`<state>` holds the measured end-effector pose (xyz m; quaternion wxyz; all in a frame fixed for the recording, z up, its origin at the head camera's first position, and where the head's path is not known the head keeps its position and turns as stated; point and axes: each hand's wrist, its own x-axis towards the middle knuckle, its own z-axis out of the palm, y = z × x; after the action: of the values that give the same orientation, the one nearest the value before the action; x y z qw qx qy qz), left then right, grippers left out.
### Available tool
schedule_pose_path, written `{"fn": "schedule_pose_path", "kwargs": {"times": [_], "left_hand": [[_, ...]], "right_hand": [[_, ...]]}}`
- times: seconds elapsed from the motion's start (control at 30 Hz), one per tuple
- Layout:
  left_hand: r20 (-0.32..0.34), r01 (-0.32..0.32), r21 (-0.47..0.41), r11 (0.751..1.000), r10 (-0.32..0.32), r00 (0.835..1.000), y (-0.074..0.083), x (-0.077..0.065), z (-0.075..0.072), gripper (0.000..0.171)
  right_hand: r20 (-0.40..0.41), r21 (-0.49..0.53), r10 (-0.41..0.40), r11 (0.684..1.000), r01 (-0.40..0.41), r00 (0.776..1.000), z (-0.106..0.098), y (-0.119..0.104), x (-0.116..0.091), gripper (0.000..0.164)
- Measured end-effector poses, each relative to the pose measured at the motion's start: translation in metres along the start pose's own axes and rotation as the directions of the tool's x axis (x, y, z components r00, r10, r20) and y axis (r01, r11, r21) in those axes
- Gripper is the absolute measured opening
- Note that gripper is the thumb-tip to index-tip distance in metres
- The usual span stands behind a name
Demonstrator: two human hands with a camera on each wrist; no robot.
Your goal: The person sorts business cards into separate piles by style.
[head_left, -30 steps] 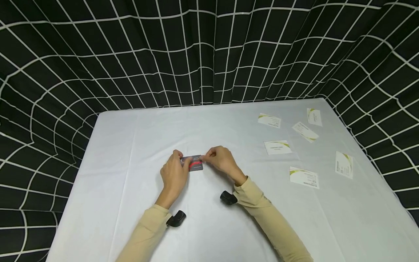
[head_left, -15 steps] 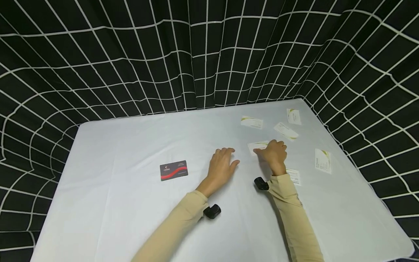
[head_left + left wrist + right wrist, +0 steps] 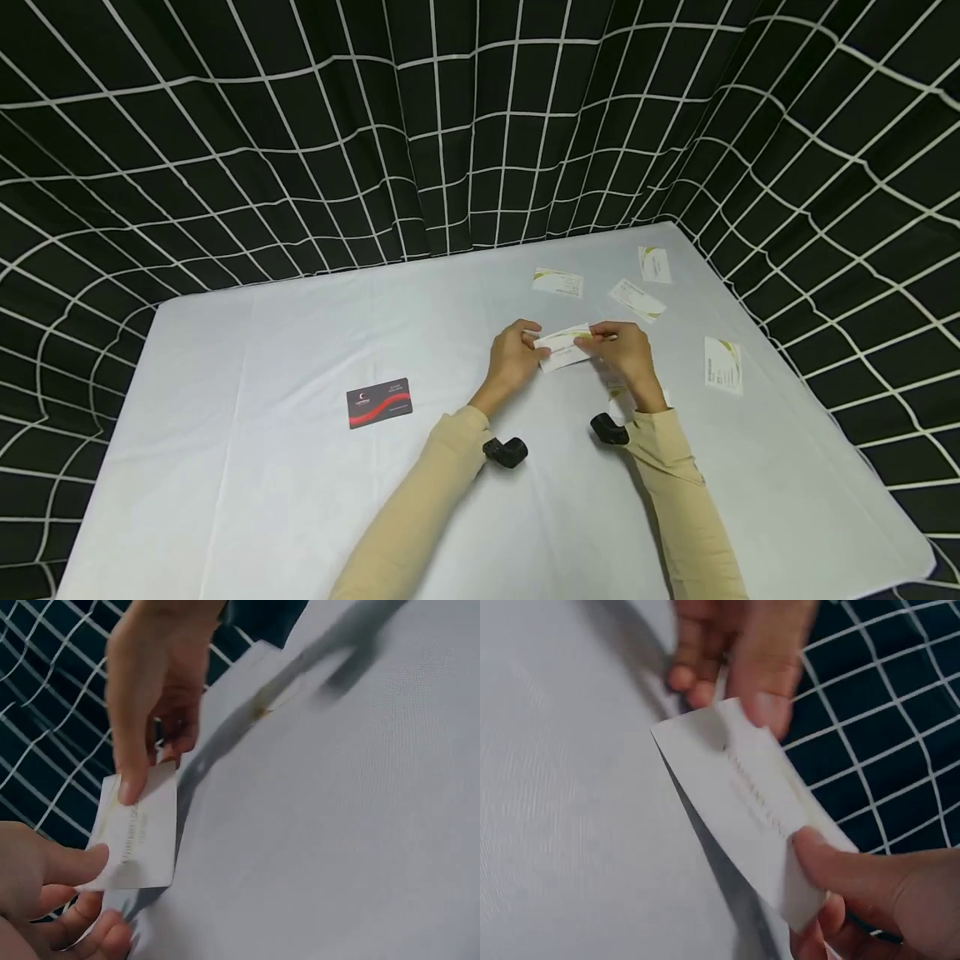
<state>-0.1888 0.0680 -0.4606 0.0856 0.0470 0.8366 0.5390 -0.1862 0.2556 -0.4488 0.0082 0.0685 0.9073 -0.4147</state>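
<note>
Between my two hands is a white business card [image 3: 561, 350] with a yellow-green curved stripe, raised over the table. My left hand [image 3: 513, 360] pinches its left end, thumb on top. At its other end, my right hand [image 3: 628, 354] grips it between thumb and fingers. In the left wrist view the white card [image 3: 154, 840] hangs tilted above the cloth, its shadow beneath. The right wrist view shows my right thumb pressed on the card [image 3: 727, 787] near its printed lettering. A dark grey business card [image 3: 379, 403] with a red wave lies to the left.
Several white cards lie scattered on the right: one [image 3: 558, 282] at the back, one [image 3: 637, 300] slanted, one [image 3: 656, 265] near the far corner, one [image 3: 723, 365] by the right edge. Another card [image 3: 618, 402] is partly hidden under my right wrist. A black grid-patterned curtain [image 3: 315, 150] surrounds the table.
Both hands have left the dark card, which now lies alone on the cloth. They moved right; my right hand reached a white card, which is now lifted and held by both hands.
</note>
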Motion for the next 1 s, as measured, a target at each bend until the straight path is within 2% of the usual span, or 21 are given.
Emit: {"fn": "schedule_pose_path", "kwargs": {"times": [0.1,0.2,0.27,0.37,0.47,0.57,0.67,0.77,0.9,1.0], "left_hand": [[-0.005,0.048,-0.183,0.982,-0.05,0.999,-0.006,-0.004,-0.016,0.03],[0.01,0.066,-0.234,0.97,-0.065,0.998,-0.01,-0.013,-0.033,0.027],[0.001,0.077,-0.161,0.984,-0.078,0.997,-0.011,-0.021,-0.046,0.028],[-0.046,0.098,0.043,0.994,-0.096,0.994,-0.013,-0.033,-0.063,0.031],[-0.114,0.105,0.255,0.961,-0.078,0.99,-0.018,-0.043,-0.074,0.031],[-0.146,0.089,0.378,0.921,-0.036,0.989,-0.023,-0.05,-0.08,0.031],[-0.147,0.069,0.418,0.906,-0.008,0.989,-0.028,-0.054,-0.081,0.03],[-0.159,0.064,0.445,0.893,0.009,0.987,-0.032,-0.055,-0.075,0.034],[-0.148,0.041,0.496,0.867,0.038,0.988,-0.036,-0.055,-0.071,0.041],[-0.133,0.022,0.525,0.851,0.057,0.989,-0.036,-0.055,-0.072,0.035]], "right_hand": [[0.099,0.071,0.02,0.997,-0.027,0.995,0.006,-0.011,-0.001,0.04],[0.199,0.077,0.019,0.996,-0.035,0.98,0.017,-0.025,-0.003,0.04],[0.247,0.057,0.011,0.998,-0.026,0.969,0.025,-0.035,-0.006,0.039],[0.292,-0.005,-0.001,1.0,0.003,0.956,0.037,-0.047,-0.011,0.04],[0.307,-0.097,0.003,0.995,0.029,0.952,0.047,-0.056,-0.016,0.042],[0.308,-0.176,0.021,0.984,0.036,0.951,0.056,-0.062,-0.019,0.042],[0.312,-0.224,0.038,0.974,0.035,0.949,0.062,-0.065,-0.021,0.04],[0.303,-0.246,0.048,0.969,0.029,0.952,0.065,-0.063,-0.025,0.039],[0.223,-0.295,0.017,0.954,0.05,0.975,0.072,-0.06,-0.029,0.038],[0.161,-0.31,-0.029,0.947,0.079,0.987,0.079,-0.061,-0.03,0.041]]}}
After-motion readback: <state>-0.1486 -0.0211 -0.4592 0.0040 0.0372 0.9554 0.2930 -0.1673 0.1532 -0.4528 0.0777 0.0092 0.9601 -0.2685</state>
